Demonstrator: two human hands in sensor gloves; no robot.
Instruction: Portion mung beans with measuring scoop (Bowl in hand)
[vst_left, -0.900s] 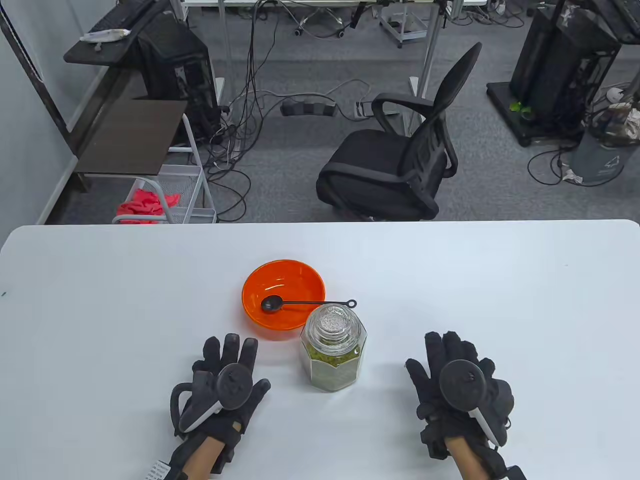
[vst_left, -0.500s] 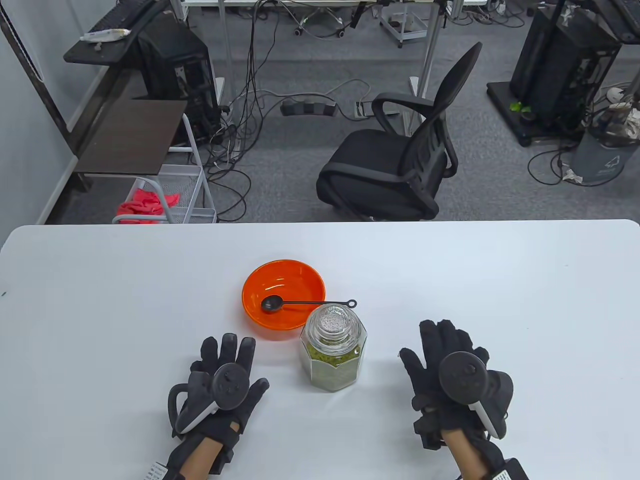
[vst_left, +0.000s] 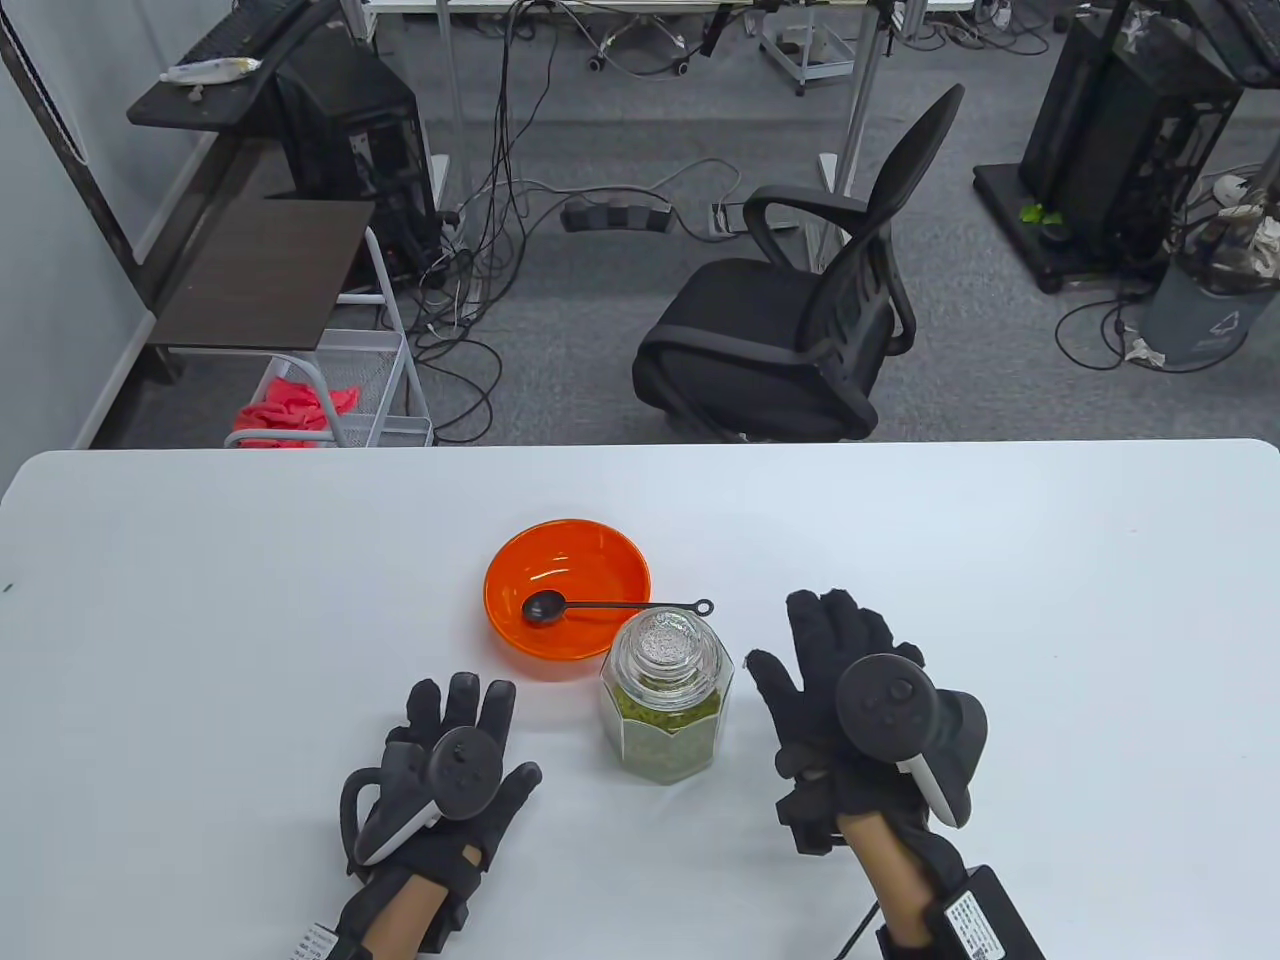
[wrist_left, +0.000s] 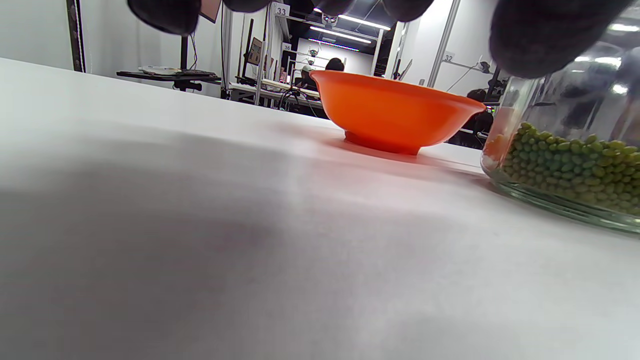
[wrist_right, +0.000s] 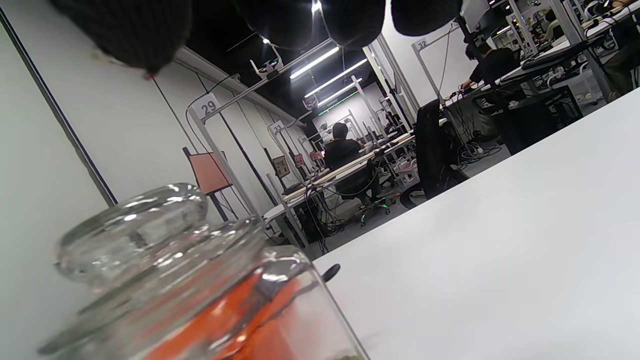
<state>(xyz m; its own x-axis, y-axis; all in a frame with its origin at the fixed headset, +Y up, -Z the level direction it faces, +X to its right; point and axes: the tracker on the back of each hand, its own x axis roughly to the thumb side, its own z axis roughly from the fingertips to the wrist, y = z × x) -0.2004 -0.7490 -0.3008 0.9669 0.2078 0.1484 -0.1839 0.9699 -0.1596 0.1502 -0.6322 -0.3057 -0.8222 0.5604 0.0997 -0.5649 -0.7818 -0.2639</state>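
Note:
An orange bowl (vst_left: 567, 590) sits on the white table (vst_left: 1050, 560), also in the left wrist view (wrist_left: 395, 112). A black measuring scoop (vst_left: 600, 606) lies in the bowl, its handle sticking out over the right rim. A glass jar (vst_left: 667, 700) with a glass lid and green mung beans (wrist_left: 570, 162) stands just in front of the bowl; its lid shows in the right wrist view (wrist_right: 150, 235). My left hand (vst_left: 450, 740) rests flat and open on the table, left of the jar. My right hand (vst_left: 830, 660) is open and empty, raised just right of the jar.
A black office chair (vst_left: 800, 310) stands beyond the table's far edge. A wire rack with red cloth (vst_left: 300, 405) is at the far left on the floor. Bare table surface lies to both sides of the bowl and jar.
My right hand has moved forward and left, closer to the jar. My left hand, the bowl, the scoop and the jar have stayed in place.

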